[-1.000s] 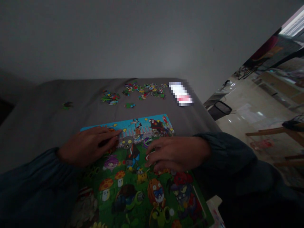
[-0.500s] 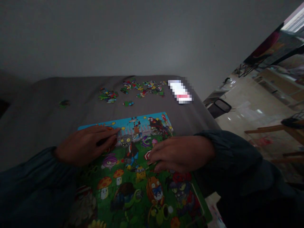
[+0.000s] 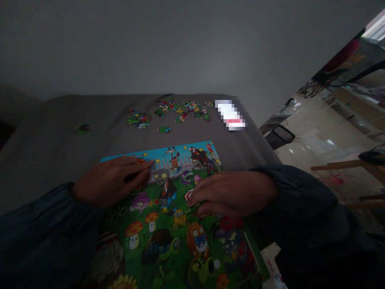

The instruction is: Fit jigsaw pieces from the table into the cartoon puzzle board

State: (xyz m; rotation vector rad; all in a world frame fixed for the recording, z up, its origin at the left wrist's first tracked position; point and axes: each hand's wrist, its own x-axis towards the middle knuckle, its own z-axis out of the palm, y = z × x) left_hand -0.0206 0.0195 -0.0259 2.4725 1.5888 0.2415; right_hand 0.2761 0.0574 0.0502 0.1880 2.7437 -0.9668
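A jigsaw puzzle (image 3: 162, 249) with cartoon zombies and plants lies in front of me, mostly filled in. On its upper left rests my left hand (image 3: 112, 178), fingers stretched towards the blue top strip and thumb apart; no piece shows in it. My right hand (image 3: 231, 194) is over the right half, fingers and thumb bent together at a red-and-white puzzle piece (image 3: 189, 195). That piece is partly covered by the fingertips, and a pale edge shows beside it.
Loose puzzle pieces (image 3: 192, 110) lie in heaps at the back of the grey-covered table (image 3: 108, 140). One single piece (image 3: 164, 129) is nearer, another dark piece (image 3: 83, 128) far left. A lit, blurred phone (image 3: 231, 115) lies back right. Beyond the right edge are floor and wooden furniture (image 3: 349, 164).
The whole view has shifted slightly. Both hands keep practically the same places on the puzzle, and the red-and-white piece stays at my right fingertips.
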